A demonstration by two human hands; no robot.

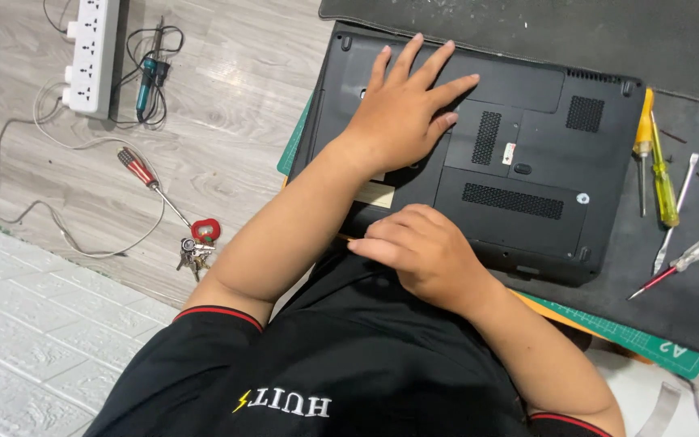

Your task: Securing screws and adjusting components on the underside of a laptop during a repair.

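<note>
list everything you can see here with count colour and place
laptop: 1, black, upside down on the mat
mat: 1, dark over green, under the laptop
screwdrivers: 4, yellow and clear, right of the laptop
red screwdriver: 1, on the floor, left
keys: 1 bunch, red tag, floor
power strip: 1, white, top left
soldering iron: 1, teal, beside the strip
left hand: flat on the laptop
right hand: at the laptop's near edge

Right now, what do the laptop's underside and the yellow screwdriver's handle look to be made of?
The laptop underside looks like matte black plastic: dull, with moulded vent grilles. The yellow screwdriver handle seems translucent plastic, glossy and see-through; its shaft looks like metal.
</note>
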